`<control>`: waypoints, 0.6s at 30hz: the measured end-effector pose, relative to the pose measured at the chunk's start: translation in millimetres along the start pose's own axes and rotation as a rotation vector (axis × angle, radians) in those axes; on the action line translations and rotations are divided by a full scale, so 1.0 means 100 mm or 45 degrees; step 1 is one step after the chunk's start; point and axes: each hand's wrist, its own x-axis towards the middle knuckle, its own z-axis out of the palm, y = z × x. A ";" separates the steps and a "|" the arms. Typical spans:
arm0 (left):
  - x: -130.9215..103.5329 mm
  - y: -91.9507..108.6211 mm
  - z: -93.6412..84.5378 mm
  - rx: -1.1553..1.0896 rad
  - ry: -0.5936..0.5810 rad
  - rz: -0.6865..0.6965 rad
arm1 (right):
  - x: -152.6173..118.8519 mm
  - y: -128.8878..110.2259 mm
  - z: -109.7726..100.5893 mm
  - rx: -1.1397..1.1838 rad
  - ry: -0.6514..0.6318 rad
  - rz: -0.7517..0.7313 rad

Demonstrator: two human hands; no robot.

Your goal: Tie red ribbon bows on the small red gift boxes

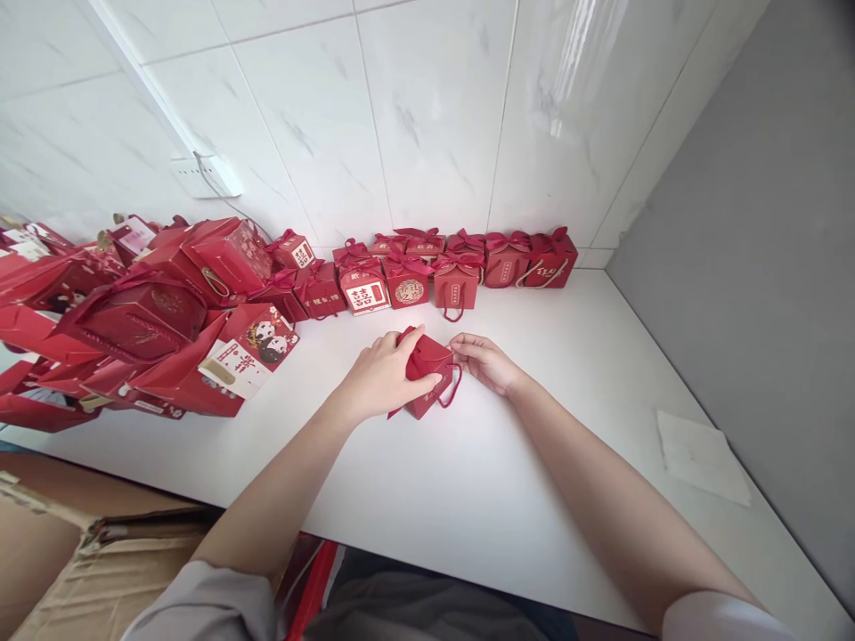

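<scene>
A small red gift box (427, 392) with a ribbon and a twisted cord handle rests on the white table (460, 499), turned at an angle. My left hand (384, 374) grips it from the left, its thumb across the near side and fingers over the top. At the box's right side is my right hand (484, 359), its fingers drawn together at the edge near the cord; what they pinch, if anything, is too small to make out.
Red boxes with bows (456, 283) stand in rows along the tiled wall. A heap of larger red boxes (140, 320) fills the left. A white tissue (701, 456) lies right, beside a grey partition (754, 267). An open cardboard carton (126, 570) sits at lower left.
</scene>
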 end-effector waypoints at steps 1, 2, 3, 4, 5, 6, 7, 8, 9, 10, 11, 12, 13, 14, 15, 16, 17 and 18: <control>0.01 0.01 -0.02 0.037 -0.008 -0.015 | 0.00 0.00 0.00 -0.006 0.000 -0.001; 0.02 0.01 -0.05 0.076 -0.026 -0.028 | 0.00 0.00 0.01 -0.013 -0.002 -0.001; 0.04 0.00 -0.09 0.111 -0.060 -0.035 | 0.00 0.00 0.01 -0.021 -0.004 0.001; 0.06 0.00 -0.13 0.137 -0.112 -0.034 | 0.00 0.00 0.01 -0.030 -0.005 0.003; 0.08 -0.02 -0.18 0.150 -0.179 -0.018 | 0.00 0.00 0.00 -0.038 -0.007 0.006; 0.11 -0.03 -0.23 0.153 -0.252 0.012 | 0.00 0.00 0.00 -0.047 -0.006 0.009; 0.13 -0.05 -0.28 0.155 -0.325 0.051 | 0.00 0.01 -0.01 -0.055 -0.005 0.013; 0.15 -0.06 -0.32 0.163 -0.387 0.092 | 0.00 0.01 -0.01 -0.063 -0.004 0.015; 0.16 -0.08 -0.35 0.181 -0.430 0.130 | 0.00 0.02 -0.02 -0.071 -0.002 0.017; 0.16 -0.09 -0.38 0.207 -0.454 0.158 | 0.00 0.02 -0.03 -0.079 -0.001 0.017; 0.16 -0.10 -0.39 0.234 -0.464 0.173 | 0.00 0.03 -0.03 -0.086 0.000 0.016; 0.16 -0.11 -0.40 0.252 -0.468 0.174 | 0.00 0.03 -0.03 -0.094 0.001 0.014; 0.14 -0.13 -0.40 0.252 -0.469 0.170 | 0.00 0.03 -0.03 -0.101 0.003 0.011; 0.13 -0.14 -0.40 0.233 -0.475 0.158 | 0.00 0.04 -0.03 -0.108 0.003 0.006; 0.12 -0.15 -0.40 0.201 -0.484 0.145 | -0.01 0.04 -0.02 -0.116 0.005 0.001; 0.11 -0.15 -0.40 0.168 -0.491 0.138 | -0.01 0.04 -0.02 -0.123 0.005 -0.003; 0.10 -0.16 -0.42 0.141 -0.491 0.142 | -0.01 0.04 -0.01 -0.131 0.007 -0.007; 0.09 -0.17 -0.45 0.120 -0.487 0.160 | -0.02 0.04 -0.01 -0.139 0.008 -0.008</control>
